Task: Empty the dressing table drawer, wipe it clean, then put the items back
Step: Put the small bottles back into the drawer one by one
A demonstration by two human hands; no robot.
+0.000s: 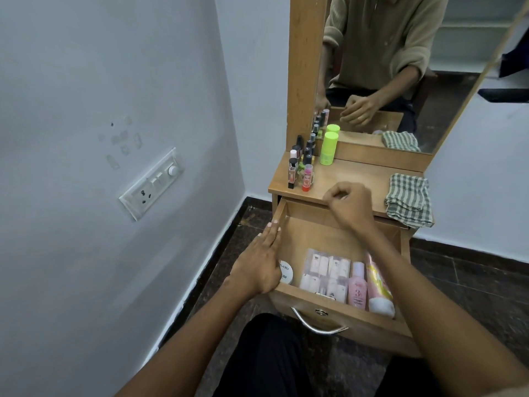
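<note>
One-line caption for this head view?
Left hand rests on open wooden drawer; right hand hovers curled above.

1. The dressing table (352, 176) and its drawer (329, 233) are light orange-brown wood, with a shiny silver handle (317, 325) on the front.
2. The cloth (409, 199) on top is a green and off-white check.
3. The bottle (328, 147) by the mirror is neon lime green all over, cap included.
4. The small tube (307, 177) at the front of the row has a pink cap and red base.
5. In the drawer: a pale pink bottle (357, 285), a pink and yellow tube (379, 285) with a white cap, a clear pouch (325, 275) of whitish pink sachets, and a white jar (286, 272) with dark lettering.
6. The walls (86, 81) are pale bluish grey, and the floor (472, 282) is dark speckled brown.
</note>
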